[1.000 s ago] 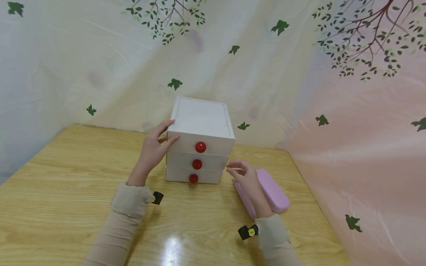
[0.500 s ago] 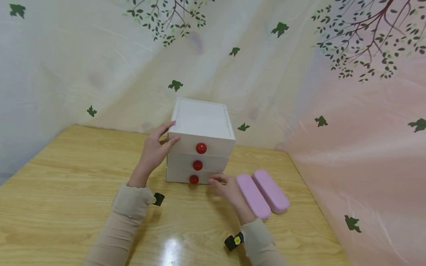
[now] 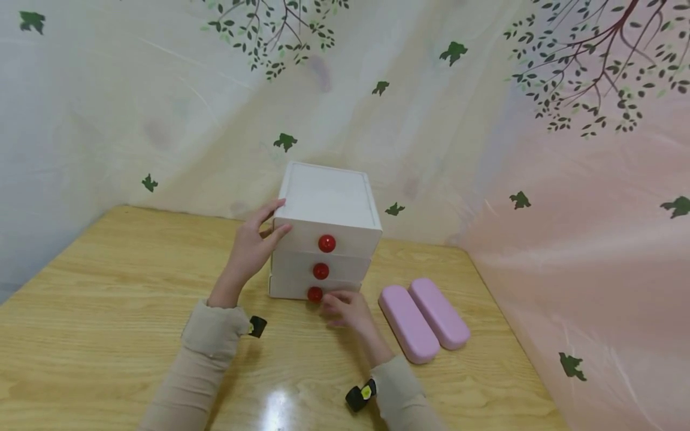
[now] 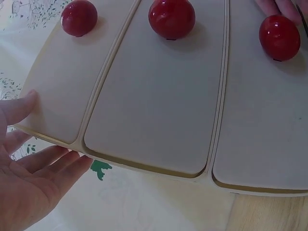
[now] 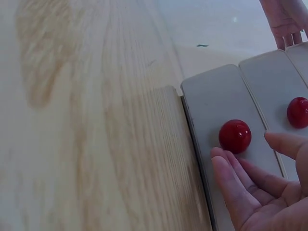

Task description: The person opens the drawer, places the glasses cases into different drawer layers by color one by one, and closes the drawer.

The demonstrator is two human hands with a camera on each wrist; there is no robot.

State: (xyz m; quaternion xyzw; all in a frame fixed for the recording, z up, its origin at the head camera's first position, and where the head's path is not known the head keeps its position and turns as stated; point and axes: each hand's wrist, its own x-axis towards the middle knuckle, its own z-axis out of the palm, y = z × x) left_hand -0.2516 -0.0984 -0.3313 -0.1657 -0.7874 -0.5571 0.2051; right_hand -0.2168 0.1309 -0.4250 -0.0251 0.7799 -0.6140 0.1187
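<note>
In the head view, a white cabinet (image 3: 330, 191) with three stacked drawers stands near the middle of the wooden table (image 3: 135, 287). The left hand (image 3: 250, 246) holds its upper left edge, thumb at the front and fingers at the side. The right hand (image 3: 349, 311) is at the lower front, thumb and fingers apart, just right of the bottom knob (image 3: 315, 294). The red top knob (image 3: 326, 243) and middle knob (image 3: 320, 271) sit above it. Two pink cases, a left case (image 3: 409, 323) and a right case (image 3: 439, 314), lie side by side to the right of the cabinet. A pale sheet (image 3: 215, 120) printed with leaves and branches hangs on the far side.

In the left wrist view, the left thumb rests on the top drawer's front, the other fingers behind its edge; right-hand fingers show beside the bottom knob.

In the right wrist view, the right hand's fingers reach the bottom knob's edge, its thumb spread away; whether they touch the knob, I cannot tell.
</note>
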